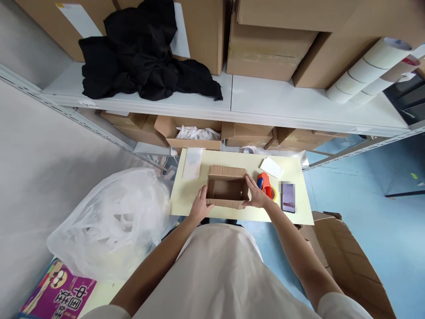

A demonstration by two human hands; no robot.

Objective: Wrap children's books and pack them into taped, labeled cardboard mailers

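Note:
A small brown cardboard box with its top flaps folded back is on the pale yellow table, and its inside shows. My left hand grips its left side, thumb along the near flap. On the opposite side, my right hand holds the box by its right wall, fingers near the far corner and thumb near the front one. Just beyond the right hand lies a red and blue tape dispenser with a roll of yellow-edged tape. A phone lies farther right.
White slips and a white sheet lie on the table. A metal shelf with cartons, black cloth and label rolls rises behind. A plastic bag stands left; a large open carton is right.

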